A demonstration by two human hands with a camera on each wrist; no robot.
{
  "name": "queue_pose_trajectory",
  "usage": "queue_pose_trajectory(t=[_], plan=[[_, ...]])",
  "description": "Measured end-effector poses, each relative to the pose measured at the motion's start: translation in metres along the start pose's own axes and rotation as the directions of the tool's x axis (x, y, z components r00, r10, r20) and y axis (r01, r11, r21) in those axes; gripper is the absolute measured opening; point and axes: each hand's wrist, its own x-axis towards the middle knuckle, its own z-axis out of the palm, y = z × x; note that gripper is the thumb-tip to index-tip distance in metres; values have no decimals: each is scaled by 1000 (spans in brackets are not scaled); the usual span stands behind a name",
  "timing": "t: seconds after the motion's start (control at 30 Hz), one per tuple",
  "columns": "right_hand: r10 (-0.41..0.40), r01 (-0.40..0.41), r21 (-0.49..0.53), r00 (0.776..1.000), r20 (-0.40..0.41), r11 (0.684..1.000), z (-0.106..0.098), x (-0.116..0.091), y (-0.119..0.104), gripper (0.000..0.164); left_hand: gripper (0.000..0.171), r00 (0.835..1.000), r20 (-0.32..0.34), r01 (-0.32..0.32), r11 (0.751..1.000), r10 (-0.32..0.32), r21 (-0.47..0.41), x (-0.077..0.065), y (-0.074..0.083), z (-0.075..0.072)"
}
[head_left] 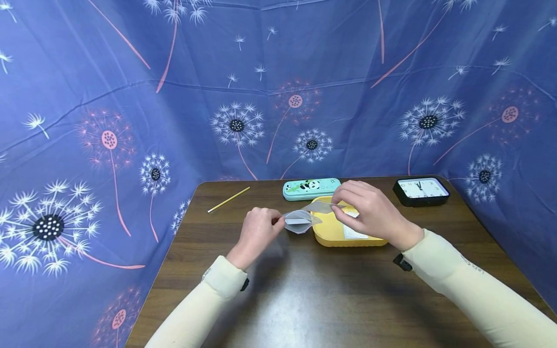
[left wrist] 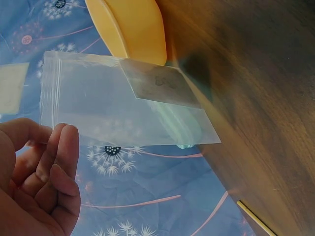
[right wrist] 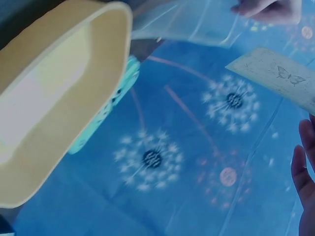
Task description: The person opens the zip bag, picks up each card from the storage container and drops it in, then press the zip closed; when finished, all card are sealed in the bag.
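1. Probably light, limp and slippery, the clear bag hangs beside the yellow box; the left hand, fingers closed together, pinches its zip-side corner.
2. The right hand finger-pinches a thin card, likely creasable: best held by edges.

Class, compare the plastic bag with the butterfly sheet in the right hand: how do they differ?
The bag is clear, showing the backdrop through; the sheet is pale with a butterfly print. The left hand holds the bag, the right hand the sheet. Both look thin.
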Motion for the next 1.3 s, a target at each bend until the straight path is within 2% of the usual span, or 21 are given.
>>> queue_pose_trajectory(t=[0.17,0.4,0.7,0.87,1.13,1.3], plan=[[-60,59,19,998,14,998,10,6,-13,7,22,1000,1,1,1000,-1,-5,0,1,0],[20,-21,2,995,99,1000,33,-6,-12,4,28,1000,3,-6,1000,6,-8,0,3,2],[66,-60,-53,991,115,997,57,-10,-9,9,27,1000,18,4,1000,-4,-14,0,3,2],[90,-79,-77,984,152,994,67,-6,-9,8,24,1000,19,3,1000,-3,-8,0,3,2],[135,-109,-109,955,263,988,80,-1,-6,6,21,1000,16,-9,1000,9,-3,1,4,2],[181,-141,-138,921,345,980,86,1,-4,5,23,1000,9,-11,1000,11,2,1,4,1]])
